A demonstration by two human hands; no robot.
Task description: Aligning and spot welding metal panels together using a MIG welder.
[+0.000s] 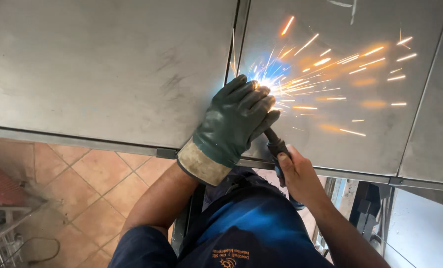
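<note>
My left hand wears a dark green work glove with a tan cuff and rests on a grey sheet-metal panel, cupped around the neck of a welding torch. My bare right hand grips the torch's black and blue handle below the panel's edge. At the torch tip a bright blue-white arc burns on the seam between two panels, and orange sparks fly off to the right across the right panel.
A metal frame bar runs along the panels' near edge. Terracotta floor tiles lie below on the left, with a red object and a wire rack at the far left. My blue work clothes fill the lower middle.
</note>
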